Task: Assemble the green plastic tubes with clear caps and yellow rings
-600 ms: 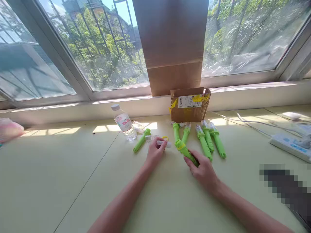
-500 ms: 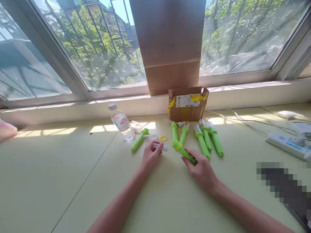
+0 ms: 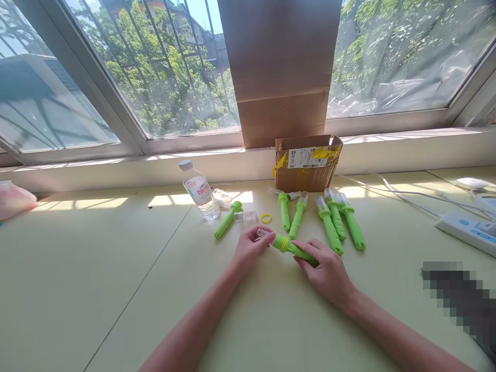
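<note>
My right hand (image 3: 323, 268) is wrapped round a green handle (image 3: 296, 249) that has a yellow ring near its threaded end. A small whitish clear tube (image 3: 263, 233) is pinched in my left hand (image 3: 251, 248), right at the threaded end of that handle; whether it is inside the opening I cannot tell. Beyond my left hand lie clear plastic caps (image 3: 245, 216), a loose yellow ring (image 3: 265, 218) and a green handle (image 3: 228, 220). Two more green pieces (image 3: 284, 212) rest behind the held handle, and three capped green ones (image 3: 329, 226) lie beyond my right hand.
A water bottle (image 3: 200, 191) stands at the back left of the caps. An open cardboard box (image 3: 304, 175) is by the window wall. Cables and a white power strip (image 3: 465, 232) lie at the right, a dark pixelated object (image 3: 461, 299) nearer, a pink bag (image 3: 15, 200) far left.
My left hand has brought the clear tube to the threaded end of the green handle. The handle now points more to the left. The whole view has shifted slightly.
</note>
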A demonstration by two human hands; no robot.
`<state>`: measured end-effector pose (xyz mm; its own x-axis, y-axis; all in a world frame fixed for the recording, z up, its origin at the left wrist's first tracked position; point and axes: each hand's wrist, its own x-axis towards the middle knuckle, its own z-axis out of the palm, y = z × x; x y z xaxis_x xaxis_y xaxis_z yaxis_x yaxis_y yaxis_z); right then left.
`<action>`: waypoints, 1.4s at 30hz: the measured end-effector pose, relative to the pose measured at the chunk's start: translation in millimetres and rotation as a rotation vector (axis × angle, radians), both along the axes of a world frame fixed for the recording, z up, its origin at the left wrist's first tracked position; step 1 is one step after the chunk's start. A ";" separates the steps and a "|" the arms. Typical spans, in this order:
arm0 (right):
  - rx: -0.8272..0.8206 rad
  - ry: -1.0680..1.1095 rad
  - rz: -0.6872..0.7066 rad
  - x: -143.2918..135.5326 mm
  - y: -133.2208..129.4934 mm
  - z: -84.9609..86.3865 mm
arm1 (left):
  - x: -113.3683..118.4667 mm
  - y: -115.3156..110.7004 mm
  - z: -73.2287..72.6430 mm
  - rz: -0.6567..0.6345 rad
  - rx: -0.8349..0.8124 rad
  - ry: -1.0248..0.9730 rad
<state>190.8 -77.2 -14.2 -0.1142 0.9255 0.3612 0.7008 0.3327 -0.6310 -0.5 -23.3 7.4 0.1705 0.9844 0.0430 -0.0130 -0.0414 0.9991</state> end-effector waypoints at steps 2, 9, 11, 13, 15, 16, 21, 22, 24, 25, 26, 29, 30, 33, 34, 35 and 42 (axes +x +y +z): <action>-0.007 0.012 0.010 0.8 -0.8 -0.1 | -0.5 -0.8 -0.1 -0.028 -0.027 -0.001; -0.019 0.000 -0.012 1.5 -1.5 0.6 | -1.2 -0.5 -6.5 -0.041 -0.069 -0.089; -0.024 -0.002 -0.009 1.1 -1.7 1.5 | -0.5 -0.5 -6.8 -0.043 -0.065 -0.100; -0.033 0.004 -0.003 0.5 -1.9 2.4 | 0.6 -0.9 -6.2 -0.033 -0.054 -0.102; -0.040 0.017 0.002 -0.1 -1.9 3.0 | 1.9 -1.7 -5.4 -0.014 -0.046 -0.095; -0.040 0.029 0.004 -0.4 -1.8 3.1 | 2.6 -2.3 -5.1 -0.006 -0.041 -0.100; -0.030 0.127 0.005 -0.3 -0.6 2.2 | 2.5 -3.4 -6.2 0.095 0.096 -0.123; -0.032 0.146 -0.002 0.0 -0.5 2.1 | 1.2 -2.6 -6.8 0.152 0.151 -0.052; -0.048 0.168 -0.019 0.6 -0.4 2.6 | -2.8 0.5 -8.1 0.287 0.289 0.188; -0.061 0.171 -0.028 0.7 -0.5 3.0 | -5.4 2.6 -9.0 0.348 0.371 0.331; -0.075 0.170 -0.035 0.8 -0.7 3.6 | -8.0 5.0 -10.0 0.393 0.457 0.476; -0.095 0.155 -0.041 0.7 -1.6 5.2 | -14.9 11.7 -14.3 0.430 0.643 0.857; -0.096 0.153 -0.040 0.6 -1.9 5.5 | -16.2 13.3 -16.2 0.432 0.652 0.964; -0.089 0.152 -0.037 0.5 -2.6 5.5 | -16.8 15.9 -21.8 0.430 0.599 1.202; -0.088 0.152 -0.035 0.5 -2.7 5.2 | -16.2 16.0 -23.2 0.427 0.578 1.250; -0.090 0.152 -0.032 0.6 -2.7 5.0 | -15.3 15.9 -24.3 0.425 0.561 1.284; -0.115 0.164 -0.024 0.3 -2.4 5.5 | -10.0 12.0 -22.0 0.493 0.526 1.335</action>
